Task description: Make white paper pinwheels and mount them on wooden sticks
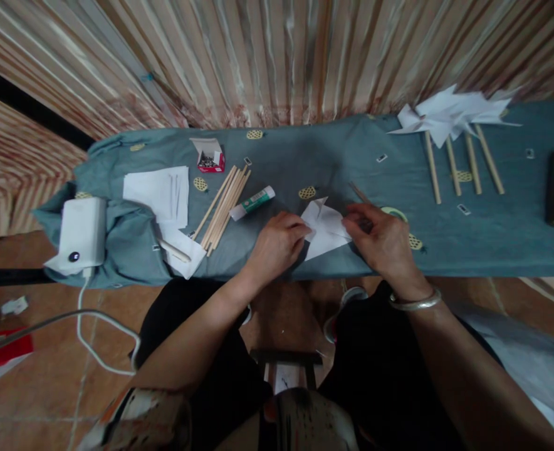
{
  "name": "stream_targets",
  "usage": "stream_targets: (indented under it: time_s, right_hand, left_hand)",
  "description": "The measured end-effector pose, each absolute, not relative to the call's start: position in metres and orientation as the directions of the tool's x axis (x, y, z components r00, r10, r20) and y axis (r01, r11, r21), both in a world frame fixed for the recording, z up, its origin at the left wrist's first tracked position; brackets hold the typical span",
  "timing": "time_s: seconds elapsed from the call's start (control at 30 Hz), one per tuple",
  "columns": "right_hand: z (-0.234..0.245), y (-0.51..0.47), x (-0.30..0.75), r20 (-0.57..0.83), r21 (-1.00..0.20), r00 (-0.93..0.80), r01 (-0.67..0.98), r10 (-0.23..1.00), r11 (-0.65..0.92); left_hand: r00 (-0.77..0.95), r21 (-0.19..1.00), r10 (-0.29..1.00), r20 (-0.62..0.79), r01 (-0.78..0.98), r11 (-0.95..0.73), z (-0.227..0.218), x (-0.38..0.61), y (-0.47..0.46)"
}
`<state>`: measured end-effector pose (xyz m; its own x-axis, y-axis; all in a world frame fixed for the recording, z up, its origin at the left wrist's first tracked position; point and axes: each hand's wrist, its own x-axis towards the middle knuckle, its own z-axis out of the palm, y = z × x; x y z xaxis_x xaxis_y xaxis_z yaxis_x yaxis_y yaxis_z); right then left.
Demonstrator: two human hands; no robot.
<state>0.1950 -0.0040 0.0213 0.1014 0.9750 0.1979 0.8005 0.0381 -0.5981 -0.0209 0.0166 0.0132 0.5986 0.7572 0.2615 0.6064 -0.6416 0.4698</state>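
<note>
In the head view, my left hand [277, 245] is pinching the left side of the paper [326, 233], which is lying to the right of the glue [252, 203] and a little nearer me, while my right hand [381, 241] is pinching its right edge between thumb and fingertips. I am, as I judge it, working on the folds, since one pointed flap is standing up at the far side; the next move seems to be calling for a light, steady hold, with the flaps drawn inward and no crease crushed. Counting from the glue, I am seeing one glue, one paper in hand, and four pinwheels [439, 125] lying well to its right, their four handles pointing toward me. Just left of it about half a dozen sticks [225, 212] are overlapping too closely for a sure count. One box [211, 164] is sitting beyond them, holding metal bits too small to number. Farther left, several sheets [150, 191] are overlapping, and one charger [82, 225] is resting past them. Right of the glue, behind my right hand, one green loop [394, 214] and one thin tip [359, 191] are showing; whether they are joining, I cannot tell.
</note>
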Motion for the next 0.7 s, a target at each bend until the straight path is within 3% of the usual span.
stream_targets:
  time_s: [0.2, 0.7]
  right_hand:
    - [0.020, -0.012, 0.193, 0.139, -0.663, 0.127, 0.748, 0.982, -0.003]
    - [0.011, -0.019, 0.198, 0.158, -0.616, 0.062, 0.786, 0.985, 0.049]
  left_hand:
    - [0.634, 0.454, 0.718, 0.288, 0.570, -0.685, 0.014, -0.013, 0.003]
    - [0.739, 0.196, 0.636, 0.223, 0.605, -0.772, 0.017, -0.006, -0.009]
